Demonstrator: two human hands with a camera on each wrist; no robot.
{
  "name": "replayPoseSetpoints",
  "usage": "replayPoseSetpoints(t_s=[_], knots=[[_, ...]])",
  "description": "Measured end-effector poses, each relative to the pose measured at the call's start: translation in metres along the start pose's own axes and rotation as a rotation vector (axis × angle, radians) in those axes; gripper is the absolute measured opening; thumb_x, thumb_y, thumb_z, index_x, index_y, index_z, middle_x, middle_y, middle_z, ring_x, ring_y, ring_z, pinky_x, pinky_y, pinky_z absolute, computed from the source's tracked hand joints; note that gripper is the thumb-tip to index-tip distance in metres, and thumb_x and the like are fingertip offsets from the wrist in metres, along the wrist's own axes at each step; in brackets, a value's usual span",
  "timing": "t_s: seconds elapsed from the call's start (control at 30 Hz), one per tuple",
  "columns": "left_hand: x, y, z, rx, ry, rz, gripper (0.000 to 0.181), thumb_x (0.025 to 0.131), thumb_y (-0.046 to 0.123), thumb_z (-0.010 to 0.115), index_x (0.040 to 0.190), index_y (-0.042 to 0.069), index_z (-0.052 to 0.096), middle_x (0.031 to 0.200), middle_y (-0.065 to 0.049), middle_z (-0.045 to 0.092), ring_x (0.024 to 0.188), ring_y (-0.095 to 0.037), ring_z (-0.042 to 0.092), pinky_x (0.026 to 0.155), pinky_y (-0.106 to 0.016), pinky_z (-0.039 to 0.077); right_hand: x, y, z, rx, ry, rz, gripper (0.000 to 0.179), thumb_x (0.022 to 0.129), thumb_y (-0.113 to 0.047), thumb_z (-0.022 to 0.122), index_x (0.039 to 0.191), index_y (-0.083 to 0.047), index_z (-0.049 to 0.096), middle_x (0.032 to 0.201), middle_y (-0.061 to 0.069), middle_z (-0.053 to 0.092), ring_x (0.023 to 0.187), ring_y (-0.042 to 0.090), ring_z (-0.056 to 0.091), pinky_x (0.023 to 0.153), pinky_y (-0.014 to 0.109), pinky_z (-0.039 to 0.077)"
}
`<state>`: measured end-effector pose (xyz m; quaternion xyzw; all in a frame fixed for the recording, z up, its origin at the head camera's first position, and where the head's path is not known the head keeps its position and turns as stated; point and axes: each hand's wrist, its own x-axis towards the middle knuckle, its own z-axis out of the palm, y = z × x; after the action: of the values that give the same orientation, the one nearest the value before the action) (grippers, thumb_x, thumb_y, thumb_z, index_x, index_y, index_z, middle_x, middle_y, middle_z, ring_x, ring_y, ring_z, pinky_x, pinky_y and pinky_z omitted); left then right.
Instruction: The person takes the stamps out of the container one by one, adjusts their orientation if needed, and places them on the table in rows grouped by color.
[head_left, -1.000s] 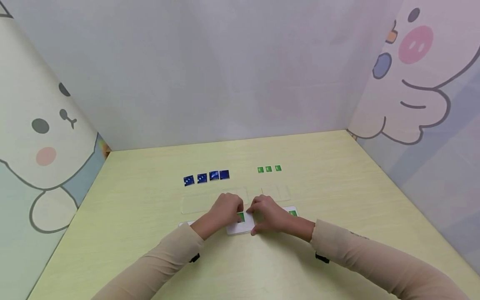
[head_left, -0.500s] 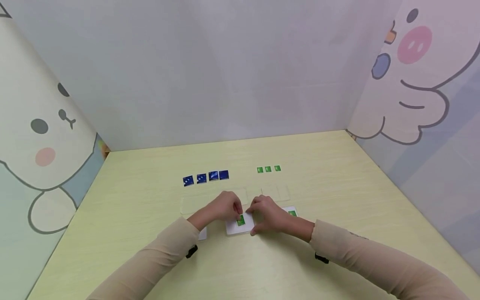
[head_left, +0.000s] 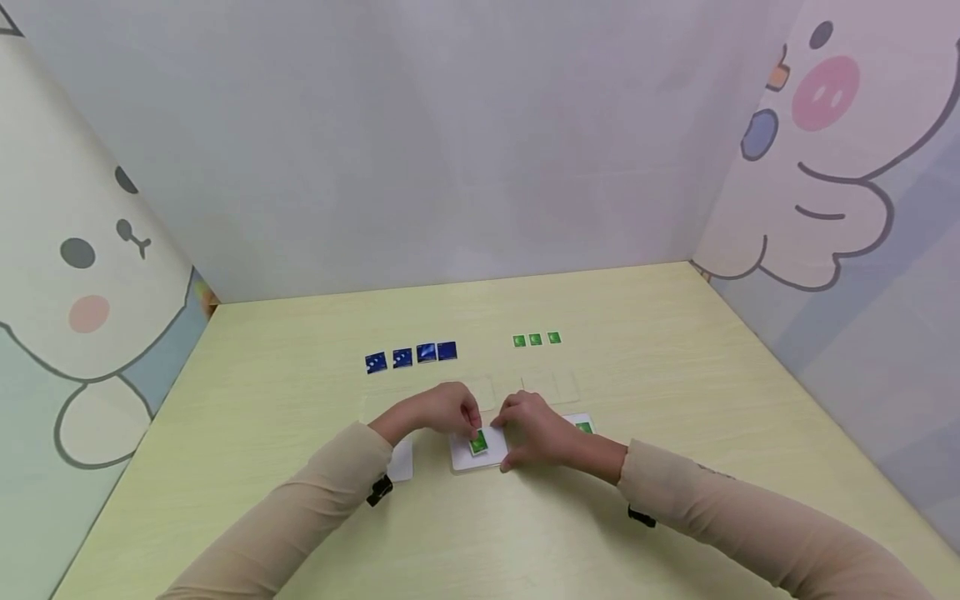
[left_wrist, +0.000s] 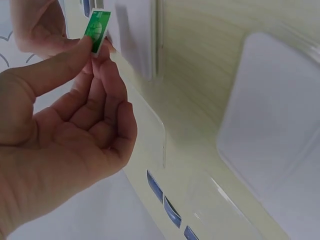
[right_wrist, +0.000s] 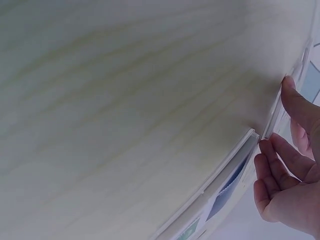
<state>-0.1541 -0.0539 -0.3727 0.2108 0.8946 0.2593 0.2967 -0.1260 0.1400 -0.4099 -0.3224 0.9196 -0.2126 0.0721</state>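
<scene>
My left hand [head_left: 448, 408] pinches a small green stamp [left_wrist: 97, 31] with a white border between thumb and fingertips. In the head view the stamp overlaps the middle white card [head_left: 491, 455]. My right hand [head_left: 536, 427] holds that card at its right side, thumb at the near edge and fingers at the far edge. The right wrist view shows these fingertips [right_wrist: 287, 82] along the card's thin edge. Beside it lies another white card [right_wrist: 245, 145] bearing a blue stamp [right_wrist: 227, 187] and a green one, partly hidden by my right hand in the head view.
A third white card [head_left: 402, 463] lies left, partly under my left forearm. Several blue stamps [head_left: 426, 352] form a row behind, with three green stamps [head_left: 536, 339] to their right. Clear plastic covers [head_left: 551, 386] lie between these rows and the cards. A curtain [head_left: 450, 150] closes the table's back.
My left hand has drawn slightly back left, and the green stamp in its fingertips shows more fully and has shifted a little nearer. My right hand has stayed on the card.
</scene>
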Motion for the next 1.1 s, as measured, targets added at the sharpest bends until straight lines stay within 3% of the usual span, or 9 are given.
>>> replayPoseSetpoints(t_s=[1.1], knots=[[0.0, -0.002, -0.014, -0.016, -0.023, -0.037, 0.006, 0.086, 0.012, 0.07, 0.081, 0.01, 0.072, 0.077, 0.002, 0.064, 0.075, -0.013, 0.051, 0.067, -0.023, 0.039, 0.001, -0.009, 0.0, -0.023, -0.013, 0.046, 0.052, 0.06, -0.032, 0.091, 0.102, -0.006, 0.074, 0.102, 0.005, 0.068, 0.095, 0.016, 0.053, 0.088, 0.038, 0.043]])
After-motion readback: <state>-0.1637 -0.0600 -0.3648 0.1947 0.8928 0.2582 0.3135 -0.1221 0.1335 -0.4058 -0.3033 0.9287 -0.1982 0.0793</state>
